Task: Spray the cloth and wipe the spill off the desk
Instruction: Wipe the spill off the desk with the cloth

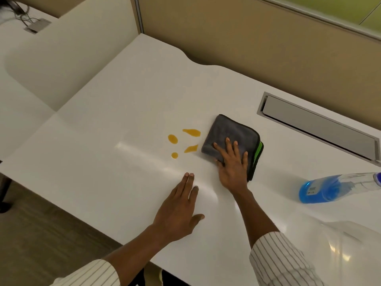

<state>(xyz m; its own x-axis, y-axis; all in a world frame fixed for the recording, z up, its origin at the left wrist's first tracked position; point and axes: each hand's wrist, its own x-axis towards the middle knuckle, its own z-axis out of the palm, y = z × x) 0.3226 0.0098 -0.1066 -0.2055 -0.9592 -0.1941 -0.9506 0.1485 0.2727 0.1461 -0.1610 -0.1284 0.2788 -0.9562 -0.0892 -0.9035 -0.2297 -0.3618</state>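
A folded grey cloth (235, 133) with a green edge lies on the white desk (123, 112). My right hand (232, 166) presses flat on the cloth's near part, fingers spread. Just left of the cloth sits the spill (184, 142), several orange drops on the desk, apart from the cloth's edge. My left hand (179, 211) rests flat on the bare desk, nearer to me than the spill, holding nothing. A clear spray bottle (334, 187) with blue liquid stands at the right, away from both hands.
A grey cable hatch (317, 126) is set into the desk behind the cloth. Tan partition panels (247, 38) rise behind the desk. A neighbouring desk at the far left carries another hatch (37, 25) with cables. The desk's front edge runs near my forearms.
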